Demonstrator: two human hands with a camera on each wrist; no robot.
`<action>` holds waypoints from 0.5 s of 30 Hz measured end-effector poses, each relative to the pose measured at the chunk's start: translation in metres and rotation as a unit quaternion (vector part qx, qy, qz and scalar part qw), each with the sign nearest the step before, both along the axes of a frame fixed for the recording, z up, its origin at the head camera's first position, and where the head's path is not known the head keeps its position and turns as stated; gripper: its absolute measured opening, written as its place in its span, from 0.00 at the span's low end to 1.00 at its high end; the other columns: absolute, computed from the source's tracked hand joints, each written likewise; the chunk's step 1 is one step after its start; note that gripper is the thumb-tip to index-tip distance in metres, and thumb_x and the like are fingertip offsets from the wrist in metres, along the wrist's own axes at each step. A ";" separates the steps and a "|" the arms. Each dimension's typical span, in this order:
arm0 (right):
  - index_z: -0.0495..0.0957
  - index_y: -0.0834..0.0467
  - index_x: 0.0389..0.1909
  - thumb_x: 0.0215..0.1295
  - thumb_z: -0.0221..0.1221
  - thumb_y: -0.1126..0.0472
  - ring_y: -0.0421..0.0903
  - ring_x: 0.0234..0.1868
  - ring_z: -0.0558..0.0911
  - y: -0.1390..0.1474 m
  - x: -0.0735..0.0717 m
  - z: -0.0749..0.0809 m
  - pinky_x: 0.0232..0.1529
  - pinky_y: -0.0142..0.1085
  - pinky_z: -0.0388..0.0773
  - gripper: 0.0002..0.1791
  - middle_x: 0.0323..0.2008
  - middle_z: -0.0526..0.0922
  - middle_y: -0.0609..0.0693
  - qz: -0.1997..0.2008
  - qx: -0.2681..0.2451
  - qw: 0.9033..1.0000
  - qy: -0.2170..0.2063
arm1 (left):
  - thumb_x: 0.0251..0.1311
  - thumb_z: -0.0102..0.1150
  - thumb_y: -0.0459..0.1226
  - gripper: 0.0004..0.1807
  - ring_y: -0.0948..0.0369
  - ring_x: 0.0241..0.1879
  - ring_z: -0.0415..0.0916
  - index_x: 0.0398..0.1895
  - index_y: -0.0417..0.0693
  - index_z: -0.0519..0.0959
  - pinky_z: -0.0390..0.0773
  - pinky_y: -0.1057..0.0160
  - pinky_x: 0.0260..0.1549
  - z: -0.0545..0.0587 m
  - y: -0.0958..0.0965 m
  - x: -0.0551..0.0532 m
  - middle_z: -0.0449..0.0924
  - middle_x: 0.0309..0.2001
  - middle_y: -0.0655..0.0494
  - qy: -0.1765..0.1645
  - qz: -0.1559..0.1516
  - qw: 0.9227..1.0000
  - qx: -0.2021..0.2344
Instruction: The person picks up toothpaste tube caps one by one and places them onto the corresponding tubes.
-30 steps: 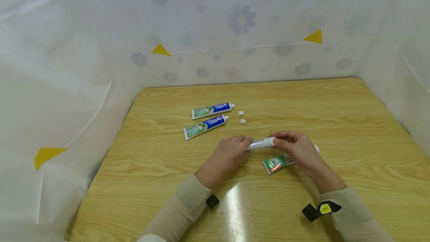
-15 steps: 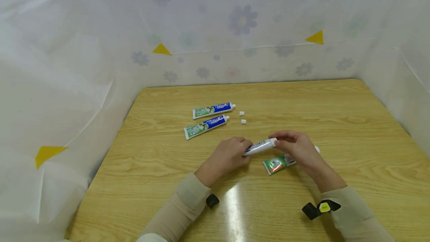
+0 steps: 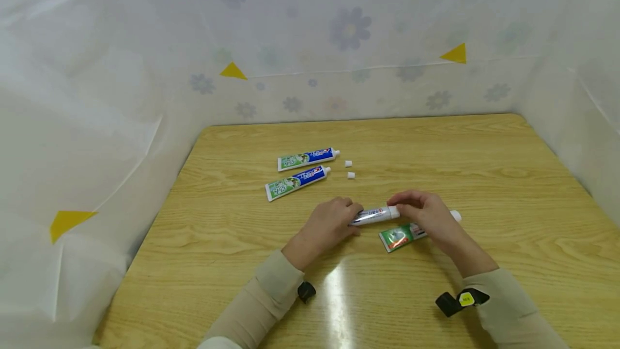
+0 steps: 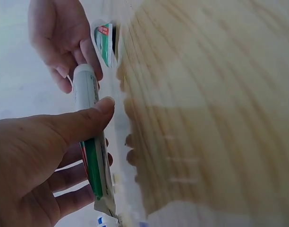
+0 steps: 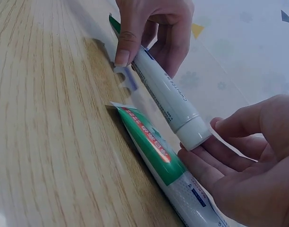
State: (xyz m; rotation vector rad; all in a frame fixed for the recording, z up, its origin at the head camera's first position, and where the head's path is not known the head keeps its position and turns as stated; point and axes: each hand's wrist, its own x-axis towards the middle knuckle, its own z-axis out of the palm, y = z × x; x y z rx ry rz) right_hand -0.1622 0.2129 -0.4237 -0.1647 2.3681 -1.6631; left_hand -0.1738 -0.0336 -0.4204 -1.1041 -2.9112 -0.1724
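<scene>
My left hand point(image 3: 333, 222) grips a white and green toothpaste tube point(image 3: 374, 216) by its body, thumb on one side and fingers on the other. The tube's white cap point(image 5: 194, 133) points toward my right hand point(image 3: 428, 220). My right fingers lie loosely around that cap; in the right wrist view a small gap shows between one fingertip and it. Below the right hand a second green and white toothpaste tube point(image 3: 399, 237) lies on the table, partly hidden by the hand, its white cap point(image 3: 456, 215) showing past the wrist side.
Two blue and green toothpaste tubes point(image 3: 306, 159) lie uncapped at the back left of the wooden table point(image 3: 465, 155). Beside their nozzles stand two small white caps point(image 3: 351, 175). White plastic sheeting point(image 3: 310, 31) encloses the table's back and sides.
The held tube has dipped a little toward me and turned about its length, so printed lettering now shows. My right hand has shifted slightly at the cap. The other tubes stay put.
</scene>
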 end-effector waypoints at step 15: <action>0.74 0.66 0.57 0.79 0.45 0.58 0.39 0.54 0.81 0.000 -0.004 0.006 0.57 0.36 0.80 0.18 0.59 0.77 0.64 -0.003 -0.025 0.999 0.023 | 0.58 0.68 0.53 0.25 0.63 0.43 0.79 0.57 0.54 0.80 0.81 0.67 0.38 -0.005 -0.007 0.000 0.83 0.47 0.60 -0.008 0.004 1.000 0.011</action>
